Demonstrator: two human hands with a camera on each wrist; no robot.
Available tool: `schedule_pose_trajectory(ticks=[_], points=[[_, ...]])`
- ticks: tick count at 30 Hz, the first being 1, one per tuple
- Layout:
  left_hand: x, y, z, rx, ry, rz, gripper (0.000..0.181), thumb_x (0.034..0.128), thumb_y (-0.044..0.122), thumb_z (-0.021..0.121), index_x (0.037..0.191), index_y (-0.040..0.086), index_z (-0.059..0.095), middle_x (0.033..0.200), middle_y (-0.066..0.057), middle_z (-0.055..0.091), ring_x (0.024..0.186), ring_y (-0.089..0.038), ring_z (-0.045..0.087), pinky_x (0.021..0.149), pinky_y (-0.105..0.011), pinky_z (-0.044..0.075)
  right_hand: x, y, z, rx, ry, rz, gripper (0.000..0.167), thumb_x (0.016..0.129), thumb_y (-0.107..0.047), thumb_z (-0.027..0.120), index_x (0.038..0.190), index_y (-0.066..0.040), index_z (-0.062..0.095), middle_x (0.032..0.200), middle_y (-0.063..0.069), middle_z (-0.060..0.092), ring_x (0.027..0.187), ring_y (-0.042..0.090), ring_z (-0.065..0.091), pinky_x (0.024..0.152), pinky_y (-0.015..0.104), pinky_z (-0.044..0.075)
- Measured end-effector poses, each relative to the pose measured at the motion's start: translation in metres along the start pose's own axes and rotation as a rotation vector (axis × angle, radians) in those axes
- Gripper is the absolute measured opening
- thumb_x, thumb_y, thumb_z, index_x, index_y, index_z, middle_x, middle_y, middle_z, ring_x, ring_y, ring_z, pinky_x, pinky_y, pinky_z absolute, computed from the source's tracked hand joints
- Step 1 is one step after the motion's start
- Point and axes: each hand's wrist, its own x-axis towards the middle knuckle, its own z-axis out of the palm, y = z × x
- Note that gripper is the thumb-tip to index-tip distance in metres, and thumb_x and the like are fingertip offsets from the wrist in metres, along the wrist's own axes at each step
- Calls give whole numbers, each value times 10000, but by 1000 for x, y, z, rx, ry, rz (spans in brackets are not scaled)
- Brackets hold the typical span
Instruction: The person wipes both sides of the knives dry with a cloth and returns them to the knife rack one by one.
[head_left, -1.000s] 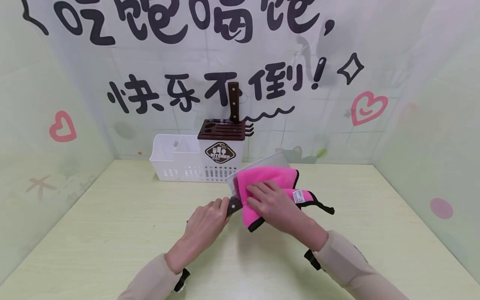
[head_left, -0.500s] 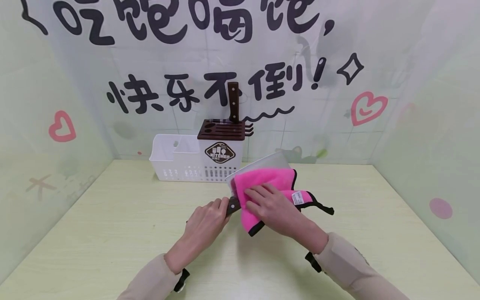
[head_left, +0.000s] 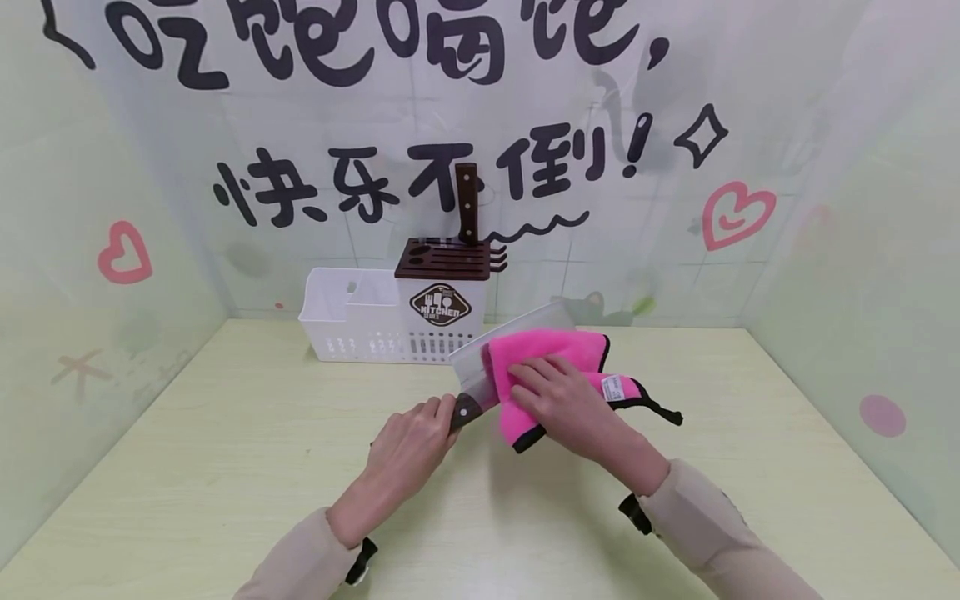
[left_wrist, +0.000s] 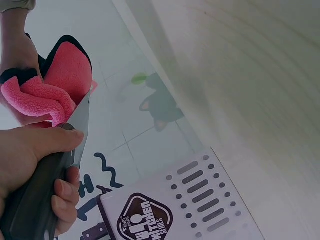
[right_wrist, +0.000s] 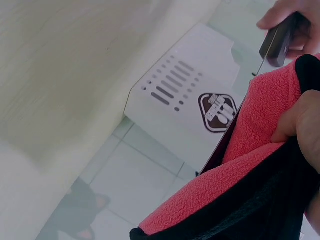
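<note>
My left hand (head_left: 412, 446) grips the dark riveted handle of a cleaver (head_left: 474, 372), its thumb along the handle's top in the left wrist view. The broad blade tilts up and to the right, above the table. With my right hand (head_left: 562, 400) I hold a pink cloth (head_left: 551, 343) with black edging against the blade. In the right wrist view the cloth (right_wrist: 265, 100) folds over both sides of the blade, and the thumb presses it from the near side. Most of the blade lies hidden under the cloth; its upper edge and the part by the handle show.
Behind the blade stands a white knife holder (head_left: 442, 342) with a brown slotted top (head_left: 442, 260). Another knife (head_left: 467, 204) stands in it, brown handle up. A white open basket (head_left: 352, 333) adjoins its left side. The printed backdrop (head_left: 645, 250) rises at the table's (head_left: 225, 467) rear edge.
My right hand first shifts slightly left and down with the cloth, then slides right and up along the blade, baring more metal near the handle. The left hand stays nearly still.
</note>
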Motion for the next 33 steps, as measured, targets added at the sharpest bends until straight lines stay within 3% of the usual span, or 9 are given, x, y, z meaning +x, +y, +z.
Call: schedule_pose_trajectory(ticks=[20, 33], points=[[0, 0, 0, 2, 28, 3, 272, 746, 178, 709, 803, 22, 493, 627, -66, 551, 497, -160, 536, 369, -241, 412, -20, 34, 6, 110, -5, 205, 388, 632, -80, 798, 987, -39, 648, 1047, 123, 609, 1008, 278, 548, 871, 402, 456], [0, 0, 1, 7, 33, -2, 272, 744, 175, 709, 791, 26, 487, 612, -61, 538, 479, -154, 522, 360, -235, 394, -23, 32, 11, 81, 30, 195, 359, 630, -47, 790, 958, -40, 644, 1041, 129, 605, 976, 280, 554, 848, 399, 463]])
